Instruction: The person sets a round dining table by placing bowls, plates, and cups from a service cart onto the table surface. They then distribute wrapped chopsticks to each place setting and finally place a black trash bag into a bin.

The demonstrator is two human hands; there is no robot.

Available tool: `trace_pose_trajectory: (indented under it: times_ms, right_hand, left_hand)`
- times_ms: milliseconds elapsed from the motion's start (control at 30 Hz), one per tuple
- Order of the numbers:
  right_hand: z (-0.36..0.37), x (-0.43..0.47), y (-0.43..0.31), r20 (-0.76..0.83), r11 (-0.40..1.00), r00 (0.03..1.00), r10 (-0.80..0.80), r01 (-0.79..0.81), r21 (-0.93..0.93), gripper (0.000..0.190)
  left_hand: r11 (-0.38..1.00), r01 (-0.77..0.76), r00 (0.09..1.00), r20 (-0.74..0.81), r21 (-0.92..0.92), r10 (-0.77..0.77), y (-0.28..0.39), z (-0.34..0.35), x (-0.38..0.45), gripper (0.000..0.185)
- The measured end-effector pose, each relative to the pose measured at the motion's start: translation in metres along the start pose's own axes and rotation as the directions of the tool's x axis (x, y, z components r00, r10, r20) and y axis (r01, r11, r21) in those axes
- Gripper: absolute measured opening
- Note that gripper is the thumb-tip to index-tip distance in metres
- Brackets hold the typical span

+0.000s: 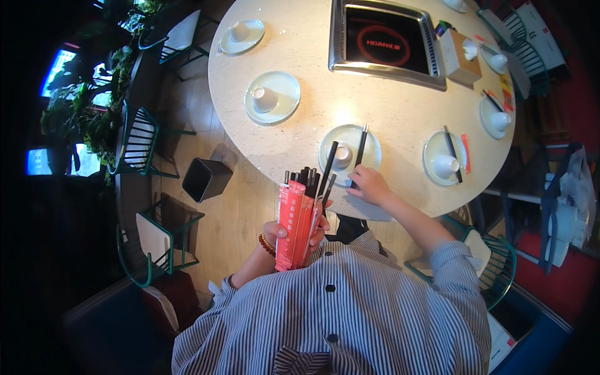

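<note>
My left hand (275, 232), with a beaded bracelet at its wrist, is closed around a bundle of black chopsticks (309, 180) and red printed paper sleeves (291, 225), held upright before my body. At the table's near edge, my right hand (372, 185) pinches the lower end of a black pair of chopsticks (361, 147) with silver tips. That pair lies over the right side of a pale plate (325, 145), to the right of an upside-down white cup (343, 153). One long chopstick from the bundle overlaps the plate's left part in view.
The round table (309, 103) has a built-in cooktop (384, 42) with a metal frame. Beside it stands a tissue box (459, 56). More plates with cups surround it, including a left plate (286, 108) and a right plate (433, 173) with chopsticks. A dark bin (206, 180) and green-framed chairs (140, 136) are on the floor.
</note>
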State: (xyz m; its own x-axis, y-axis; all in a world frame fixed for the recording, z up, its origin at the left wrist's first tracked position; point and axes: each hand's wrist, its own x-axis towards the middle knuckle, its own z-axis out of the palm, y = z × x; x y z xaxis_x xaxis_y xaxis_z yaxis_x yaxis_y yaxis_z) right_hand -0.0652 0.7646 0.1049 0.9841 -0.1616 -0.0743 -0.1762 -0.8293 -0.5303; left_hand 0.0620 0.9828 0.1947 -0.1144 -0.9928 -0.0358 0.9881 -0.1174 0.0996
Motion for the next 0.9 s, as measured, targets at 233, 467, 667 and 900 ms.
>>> trace_pose_trajectory:
  times_ms: [233,467,667,900]
  right_hand:
    - [-0.092,0.012,-0.089,-0.238,0.258,0.878,0.415,0.138,0.956,0.034]
    - [-0.118,0.006,-0.115,-0.366,0.779,0.913,0.182,0.093,0.62,0.04]
    - [-0.12,-0.015,-0.126,-0.513,0.931,0.846,-0.143,0.291,0.221,0.024]
    - [-0.143,-0.026,-0.116,-0.4,0.883,0.805,-0.437,0.468,-0.023,0.011]
  left_hand:
    - [0.999,0.032,0.999,0.003,0.024,-0.032,0.001,0.006,0.01,0.095]
    - [0.994,0.047,0.999,0.021,-0.094,-0.045,-0.004,-0.001,0.016,0.088]
    - [0.999,0.035,0.998,0.05,-0.002,-0.034,0.002,-0.005,0.021,0.084]
    - [0.994,0.065,0.998,0.002,-0.083,-0.065,-0.003,-0.002,0.022,0.082]
